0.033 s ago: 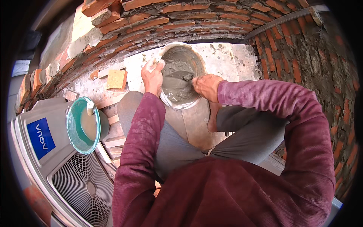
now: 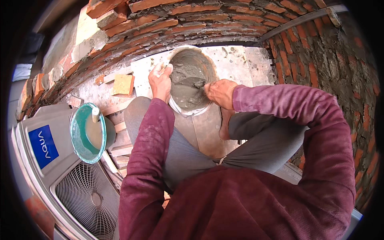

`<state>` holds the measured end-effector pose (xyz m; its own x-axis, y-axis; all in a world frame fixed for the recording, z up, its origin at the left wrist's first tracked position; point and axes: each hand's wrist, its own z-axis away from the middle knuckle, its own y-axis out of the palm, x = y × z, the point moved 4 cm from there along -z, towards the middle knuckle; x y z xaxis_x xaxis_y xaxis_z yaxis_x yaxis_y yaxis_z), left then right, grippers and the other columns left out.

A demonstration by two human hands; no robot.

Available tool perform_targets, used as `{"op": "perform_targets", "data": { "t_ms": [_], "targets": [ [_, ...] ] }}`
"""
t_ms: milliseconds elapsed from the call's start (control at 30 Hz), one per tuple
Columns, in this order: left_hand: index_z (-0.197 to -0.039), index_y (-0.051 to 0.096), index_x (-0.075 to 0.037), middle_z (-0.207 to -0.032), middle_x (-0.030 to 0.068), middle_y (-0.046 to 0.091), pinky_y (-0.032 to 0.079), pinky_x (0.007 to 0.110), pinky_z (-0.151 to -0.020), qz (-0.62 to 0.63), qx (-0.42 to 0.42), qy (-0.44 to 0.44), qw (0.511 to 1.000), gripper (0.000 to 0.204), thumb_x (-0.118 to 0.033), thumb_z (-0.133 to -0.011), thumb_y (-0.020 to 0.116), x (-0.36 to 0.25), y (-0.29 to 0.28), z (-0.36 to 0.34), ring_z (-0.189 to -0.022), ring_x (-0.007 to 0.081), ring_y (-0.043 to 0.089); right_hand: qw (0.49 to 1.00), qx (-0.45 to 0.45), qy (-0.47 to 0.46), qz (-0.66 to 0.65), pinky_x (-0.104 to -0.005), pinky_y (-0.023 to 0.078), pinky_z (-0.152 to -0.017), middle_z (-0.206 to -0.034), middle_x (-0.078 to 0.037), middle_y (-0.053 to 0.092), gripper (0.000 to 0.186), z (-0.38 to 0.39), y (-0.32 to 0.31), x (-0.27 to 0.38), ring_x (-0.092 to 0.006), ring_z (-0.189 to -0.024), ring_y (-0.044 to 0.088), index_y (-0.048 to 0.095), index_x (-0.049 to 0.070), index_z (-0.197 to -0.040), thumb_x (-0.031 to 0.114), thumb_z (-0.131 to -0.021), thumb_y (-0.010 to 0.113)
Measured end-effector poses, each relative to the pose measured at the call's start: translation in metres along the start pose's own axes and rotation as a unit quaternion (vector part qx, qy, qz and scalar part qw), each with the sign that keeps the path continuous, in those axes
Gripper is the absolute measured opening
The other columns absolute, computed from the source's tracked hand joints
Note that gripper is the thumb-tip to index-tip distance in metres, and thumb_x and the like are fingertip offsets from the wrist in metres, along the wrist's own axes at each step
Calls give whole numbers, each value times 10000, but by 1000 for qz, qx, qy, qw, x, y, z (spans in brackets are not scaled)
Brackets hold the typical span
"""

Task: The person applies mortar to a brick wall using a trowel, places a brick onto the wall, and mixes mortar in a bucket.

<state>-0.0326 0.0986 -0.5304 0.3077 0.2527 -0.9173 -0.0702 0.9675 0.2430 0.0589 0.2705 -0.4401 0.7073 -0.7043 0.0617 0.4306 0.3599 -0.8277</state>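
Head view: left hand [image 2: 161, 82] gripping bucket [image 2: 179, 109] rim, right hand [image 2: 220, 93] closed on something inside, over mortar [image 2: 188, 78].

label [image 2: 43, 146]: one, a blue rectangle with white lettering, fixed to the sloping grey top of the outdoor air-conditioner unit [image 2: 60, 180] at the lower left, above its round fan grille and just left of the green bucket [image 2: 82, 148]. no packages, signs or screens in view.

no visible change: both hands remain at the mortar bucket [image 2: 191, 80].
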Motion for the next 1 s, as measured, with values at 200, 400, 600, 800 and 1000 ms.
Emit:
{"op": "perform_targets", "data": {
  "t_ms": [200, 400, 600, 800, 1000],
  "targets": [
    [-1187, 598, 79, -1099, 126, 655, 434, 301, -918, -45, -46, 10, 998, 381, -78, -850, 686, -5, 2, 9, -1006, 196, 592, 979, 52, 168, -108, -389, 555, -787, -980, -192, 689, 227, 23, -13, -51, -316, -943, 686, 699, 6, -944, 82, -742, 629],
    [-1207, 587, 87, -1145, 154, 633, 424, 319, -942, -31, -51, 24, 998, 398, -102, -868, 671, -1, 9, 19, -1029, 212, 577, 945, 45, 89, -311, -393, 535, -800, -950, -246, 672, 258, 9, 42, -37, -386, -907, 655, 680, -47, -953, 150, -840, 556],
    [-1196, 593, 79, -1122, 133, 635, 423, 315, -926, -44, -63, 43, 996, 366, -90, -878, 657, 6, 15, 27, -1021, 204, 569, 802, 108, 201, -552, -412, 512, -482, -639, -191, 615, 171, -20, 58, 6, -286, -553, 654, 587, -74, -885, 67, -817, 518],
    [-1128, 615, 59, -1071, 91, 640, 414, 303, -898, -36, -90, 23, 995, 300, -100, -879, 663, -15, 7, 32, -983, 172, 551, 770, 91, 99, -624, -353, 462, -384, -612, -103, 543, 98, 12, 57, -21, -180, -455, 563, 519, 2, -894, 58, -814, 516],
    [-1250, 559, 44, -1212, 147, 613, 455, 410, -964, 22, -88, -139, 986, 402, -174, -912, 552, -4, -16, 20, -1083, 286, 589, 843, -82, -31, -530, -385, 497, -657, -736, -140, 605, 167, 9, 103, -70, -248, -717, 608, 575, 5, -892, 75, -741, 576]
  ]
}}
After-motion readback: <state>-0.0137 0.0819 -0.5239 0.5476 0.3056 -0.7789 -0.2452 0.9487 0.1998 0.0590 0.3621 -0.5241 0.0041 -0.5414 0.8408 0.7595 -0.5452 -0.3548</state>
